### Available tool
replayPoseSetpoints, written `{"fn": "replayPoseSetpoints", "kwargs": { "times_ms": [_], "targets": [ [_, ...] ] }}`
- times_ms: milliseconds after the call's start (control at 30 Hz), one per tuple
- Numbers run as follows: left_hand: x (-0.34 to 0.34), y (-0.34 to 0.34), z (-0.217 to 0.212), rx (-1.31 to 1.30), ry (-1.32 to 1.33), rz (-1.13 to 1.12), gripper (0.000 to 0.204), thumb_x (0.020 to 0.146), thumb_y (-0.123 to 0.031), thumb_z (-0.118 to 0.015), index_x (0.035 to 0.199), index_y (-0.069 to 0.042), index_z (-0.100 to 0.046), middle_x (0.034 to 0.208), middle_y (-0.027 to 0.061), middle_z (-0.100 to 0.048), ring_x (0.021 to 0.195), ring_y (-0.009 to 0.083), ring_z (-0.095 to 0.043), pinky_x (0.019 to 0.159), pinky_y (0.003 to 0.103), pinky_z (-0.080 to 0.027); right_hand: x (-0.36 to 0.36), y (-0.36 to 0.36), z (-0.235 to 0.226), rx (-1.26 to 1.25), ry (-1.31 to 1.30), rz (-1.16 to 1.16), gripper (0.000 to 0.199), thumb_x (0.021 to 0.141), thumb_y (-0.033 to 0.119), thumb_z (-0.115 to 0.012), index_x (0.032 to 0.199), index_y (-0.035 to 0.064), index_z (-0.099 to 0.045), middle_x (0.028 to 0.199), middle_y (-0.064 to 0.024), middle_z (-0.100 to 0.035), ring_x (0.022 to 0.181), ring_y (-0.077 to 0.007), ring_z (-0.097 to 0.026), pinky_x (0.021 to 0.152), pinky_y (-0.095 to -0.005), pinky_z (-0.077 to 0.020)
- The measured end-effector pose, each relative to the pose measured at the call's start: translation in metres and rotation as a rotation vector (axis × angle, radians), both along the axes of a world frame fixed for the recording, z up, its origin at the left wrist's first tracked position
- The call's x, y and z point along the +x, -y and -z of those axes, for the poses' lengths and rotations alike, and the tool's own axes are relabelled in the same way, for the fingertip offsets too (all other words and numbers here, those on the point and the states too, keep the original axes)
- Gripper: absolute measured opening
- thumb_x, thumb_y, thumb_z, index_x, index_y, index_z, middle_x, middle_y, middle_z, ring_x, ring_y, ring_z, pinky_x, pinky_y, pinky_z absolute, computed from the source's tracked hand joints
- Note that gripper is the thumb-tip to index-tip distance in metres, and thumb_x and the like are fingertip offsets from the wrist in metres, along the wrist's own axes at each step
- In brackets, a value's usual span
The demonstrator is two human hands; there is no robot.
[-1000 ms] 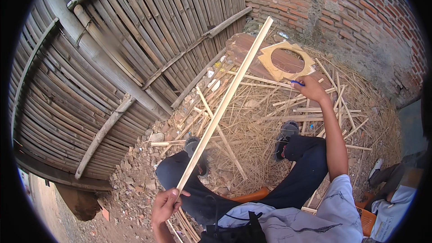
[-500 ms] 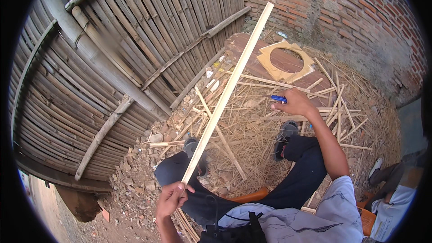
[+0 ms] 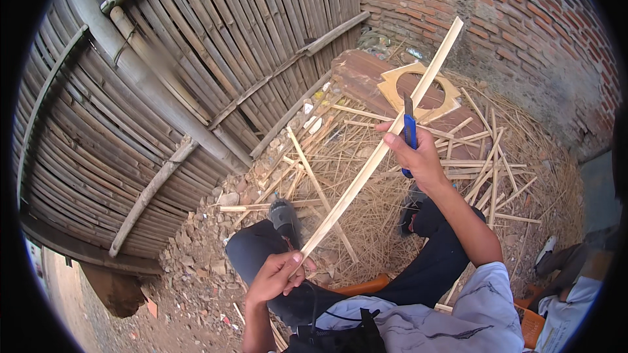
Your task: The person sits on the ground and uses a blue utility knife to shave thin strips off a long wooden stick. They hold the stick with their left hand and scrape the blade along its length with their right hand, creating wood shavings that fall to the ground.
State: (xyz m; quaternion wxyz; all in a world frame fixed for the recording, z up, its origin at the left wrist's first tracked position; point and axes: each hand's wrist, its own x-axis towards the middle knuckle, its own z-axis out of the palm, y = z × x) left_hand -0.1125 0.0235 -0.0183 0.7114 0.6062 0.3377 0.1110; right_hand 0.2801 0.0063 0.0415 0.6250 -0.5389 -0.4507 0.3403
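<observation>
Seated, the left hand (image 3: 278,278) grips the bamboo strip's (image 3: 383,147) near end while the right hand (image 3: 418,157), fingers wrapped around a blue-handled knife (image 3: 409,132), sets the blade against it, ready for a steady shaving stroke.

Pale grey short-sleeved shirt (image 3: 451,317), dark trousers (image 3: 432,268), dark shoes (image 3: 285,214), bare forearms.

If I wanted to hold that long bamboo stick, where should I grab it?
Probably by its near end, coming from below and the left, as the left hand does. The bamboo strip is long and thin and slants up and away, so the low end is closest. The right hand with the blue-handled knife is at the middle, so keep your grip away from there.
</observation>
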Motion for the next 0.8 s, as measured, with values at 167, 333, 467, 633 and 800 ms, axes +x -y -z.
{"fn": "replayPoseSetpoints", "kwargs": {
  "times_ms": [167,333,467,633,800],
  "targets": [
    [0.03,0.002,0.002,0.273,0.049,-0.112,0.042,0.119,-0.032,-0.048,0.124,0.002,-0.071,0.089,0.0073,-0.073,0.066,0.0082,-0.062,0.058,0.028,-0.053,0.006,0.001,0.009,-0.044,-0.124,0.046,0.036,0.102,0.03,-0.08,0.124,0.0019,-0.076,0.066,0.0127,-0.046,0.054,0.0002,-0.036,0.049,-0.0241,-0.0253],
    [0.058,-0.003,-0.023,0.415,-0.018,-0.092,0.035,0.117,-0.025,-0.052,0.121,0.003,-0.072,0.079,0.0033,-0.067,0.061,0.0073,-0.057,0.061,0.026,-0.05,0.008,0.004,0.005,-0.028,-0.163,0.074,0.029,0.102,0.029,-0.079,0.113,0.0025,-0.076,0.067,0.0101,-0.049,0.054,0.0006,-0.036,0.05,-0.0236,-0.0253],
    [0.064,-0.007,-0.018,0.504,-0.03,-0.132,0.028,0.114,-0.024,-0.06,0.11,-0.001,-0.076,0.068,-0.0036,-0.057,0.06,0.0032,-0.048,0.054,0.024,-0.037,0.003,0.005,-0.003,0.081,-0.032,0.135,0.028,0.106,0.03,-0.074,0.11,0.0017,-0.073,0.075,0.0047,-0.062,0.058,-0.005,-0.049,0.054,-0.0234,-0.035],
    [0.08,-0.003,-0.029,0.514,0.018,-0.238,0.029,0.112,-0.025,-0.064,0.098,-0.002,-0.073,0.065,-0.0057,-0.053,0.058,0.0024,-0.044,0.053,0.024,-0.033,-0.009,0.017,0.009,0.265,0.44,0.16,0.032,0.108,0.031,-0.07,0.112,-0.0008,-0.071,0.086,-0.0071,-0.074,0.066,-0.0185,-0.069,0.061,-0.0292,-0.0514],
    [0.1,0.005,-0.047,0.584,0.001,-0.314,0.022,0.105,-0.02,-0.075,0.096,-0.001,-0.072,0.063,-0.0013,-0.058,0.058,0.0046,-0.05,0.053,0.027,-0.039,-0.046,0.032,0.022,0.375,0.94,0.054,0.034,0.1,0.034,-0.077,0.111,0.0031,-0.072,0.091,-0.0115,-0.077,0.073,-0.027,-0.078,0.061,-0.0367,-0.06]
  ]
}}
